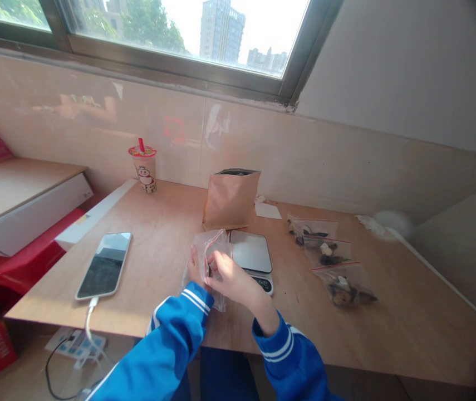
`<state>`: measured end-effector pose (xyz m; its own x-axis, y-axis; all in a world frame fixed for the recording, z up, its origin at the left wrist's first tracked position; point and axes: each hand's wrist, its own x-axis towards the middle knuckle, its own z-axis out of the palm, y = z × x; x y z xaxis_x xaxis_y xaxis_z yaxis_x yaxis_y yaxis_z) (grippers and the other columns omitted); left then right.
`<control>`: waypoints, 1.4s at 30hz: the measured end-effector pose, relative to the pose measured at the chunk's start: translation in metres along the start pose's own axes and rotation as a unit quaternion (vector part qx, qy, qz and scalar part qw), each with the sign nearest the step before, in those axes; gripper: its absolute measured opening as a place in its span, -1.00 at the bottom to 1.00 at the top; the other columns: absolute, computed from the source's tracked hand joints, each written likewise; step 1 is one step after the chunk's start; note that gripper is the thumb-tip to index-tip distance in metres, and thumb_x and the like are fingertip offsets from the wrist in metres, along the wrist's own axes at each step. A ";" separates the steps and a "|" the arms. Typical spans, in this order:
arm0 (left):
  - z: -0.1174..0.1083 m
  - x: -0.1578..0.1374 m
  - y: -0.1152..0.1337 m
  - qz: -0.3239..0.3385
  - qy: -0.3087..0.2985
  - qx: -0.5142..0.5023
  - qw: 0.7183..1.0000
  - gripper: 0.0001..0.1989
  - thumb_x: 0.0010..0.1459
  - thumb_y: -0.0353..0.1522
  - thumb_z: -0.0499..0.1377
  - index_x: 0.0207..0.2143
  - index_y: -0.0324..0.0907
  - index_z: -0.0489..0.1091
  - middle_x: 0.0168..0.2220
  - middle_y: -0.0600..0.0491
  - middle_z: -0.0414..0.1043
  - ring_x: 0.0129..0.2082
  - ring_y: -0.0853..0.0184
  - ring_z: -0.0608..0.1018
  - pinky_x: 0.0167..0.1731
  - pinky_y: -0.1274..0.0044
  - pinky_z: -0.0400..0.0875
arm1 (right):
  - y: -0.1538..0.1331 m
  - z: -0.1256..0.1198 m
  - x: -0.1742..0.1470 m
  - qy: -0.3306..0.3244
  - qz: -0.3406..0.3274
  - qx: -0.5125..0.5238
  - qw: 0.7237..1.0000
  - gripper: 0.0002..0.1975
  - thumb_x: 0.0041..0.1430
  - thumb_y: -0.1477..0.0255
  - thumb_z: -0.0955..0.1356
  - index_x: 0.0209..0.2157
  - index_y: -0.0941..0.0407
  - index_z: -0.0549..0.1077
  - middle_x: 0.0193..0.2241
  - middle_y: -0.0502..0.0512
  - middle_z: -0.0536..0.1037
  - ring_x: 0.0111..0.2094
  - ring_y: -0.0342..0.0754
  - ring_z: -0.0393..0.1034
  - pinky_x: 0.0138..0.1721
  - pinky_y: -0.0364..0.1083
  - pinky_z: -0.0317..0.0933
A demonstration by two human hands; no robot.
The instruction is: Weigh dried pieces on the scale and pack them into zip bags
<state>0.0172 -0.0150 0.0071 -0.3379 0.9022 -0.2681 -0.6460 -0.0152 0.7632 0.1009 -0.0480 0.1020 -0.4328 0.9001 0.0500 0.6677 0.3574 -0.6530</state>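
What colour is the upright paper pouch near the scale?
The pouch is plain light brown, seen in the head view, the only one.

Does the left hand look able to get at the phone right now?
Probably yes: nothing seems to stand between the left hand and the phone, though that hand appears busy steadying the clear bag and would likely need freeing.

1. From where I stand, this looks like a home or a small office; I can't tell which.
2. Through the metal-framed window I see tall city buildings.
3. The wall below it is glossy tile.
4. The wooden table mixes living and work: a plugged-in phone, a drink cup, a small scale.
5. A power strip lies below the table's edge.
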 end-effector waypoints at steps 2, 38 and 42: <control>0.000 0.001 0.000 -0.019 -0.008 -0.013 1.000 -0.53 0.13 0.04 0.08 -0.44 -0.18 0.42 -0.70 0.10 0.26 -0.64 0.32 0.43 -0.54 0.47 0.40 | 0.001 0.001 0.001 0.004 0.010 -0.003 1.000 -0.84 0.09 0.59 0.33 -0.29 0.09 0.31 -0.36 0.01 0.44 -0.33 -0.08 0.35 -0.28 -0.12 0.25; 0.011 -0.008 0.020 -0.081 -0.003 0.023 0.996 -0.38 -0.01 0.12 0.12 -0.46 -0.32 0.42 -0.56 -0.15 0.53 -0.62 0.16 0.56 -0.57 0.38 0.48 | 0.045 -0.127 0.160 0.366 -0.103 -0.150 0.913 -0.71 0.33 0.31 0.18 -0.30 0.09 0.48 -0.32 0.09 0.58 -0.23 -0.02 0.41 -0.11 -0.07 0.19; 0.011 -0.007 0.018 -0.088 -0.002 0.023 0.996 -0.39 -0.02 0.12 0.13 -0.45 -0.33 0.42 -0.58 -0.16 0.52 -0.63 0.14 0.55 -0.59 0.37 0.49 | 0.049 -0.121 0.152 0.368 -0.080 -0.173 0.910 -0.70 0.34 0.28 0.18 -0.27 0.08 0.49 -0.36 0.08 0.59 -0.30 -0.02 0.43 -0.14 -0.07 0.18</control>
<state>0.0150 -0.0165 0.0294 -0.2186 0.8910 -0.3979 -0.6635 0.1633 0.7301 0.1412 0.1363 0.1694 -0.1044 0.7069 0.6996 0.8376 0.4417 -0.3214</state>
